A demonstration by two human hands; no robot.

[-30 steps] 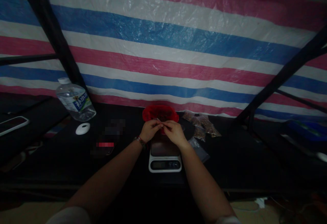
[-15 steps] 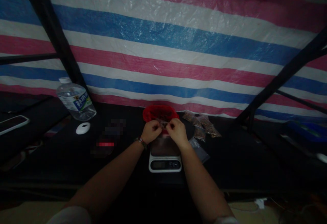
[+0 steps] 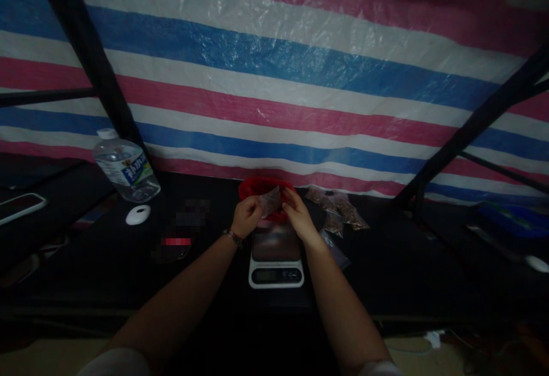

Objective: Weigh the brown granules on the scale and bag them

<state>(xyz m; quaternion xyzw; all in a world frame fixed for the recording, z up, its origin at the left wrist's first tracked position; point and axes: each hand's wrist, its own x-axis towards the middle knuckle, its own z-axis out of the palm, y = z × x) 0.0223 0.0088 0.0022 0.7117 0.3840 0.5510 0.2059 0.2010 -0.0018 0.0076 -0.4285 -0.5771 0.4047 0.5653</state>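
My left hand [image 3: 247,216] pinches the left end of a small clear plastic bag [image 3: 270,201] filled with brown bits. To its right, my right hand [image 3: 297,211] has its fingers apart, close to the bag's other side; no grip on it shows. Behind and beneath the bag sits a red bowl-like container [image 3: 247,187], partly covered by my hands. Below my hands lies a digital kitchen scale [image 3: 277,276] with a white edge and a dark display. Several filled small bags [image 3: 349,214] rest to the right, with clear empty-looking bags [image 3: 337,250] partly behind my right forearm.
On the left stand a clear labelled bottle [image 3: 127,170], a white oval object [image 3: 138,215] and a phone [image 3: 20,207]. A blurred-out item [image 3: 182,230] lies nearer the middle. Dark frame bars [image 3: 96,73] slant on both sides before a striped sheet [image 3: 274,102].
Both hands were pinching together at the bag's top. Now they are farther apart: the left holds the bag tilted, and the right hand's fingers have opened away from it.
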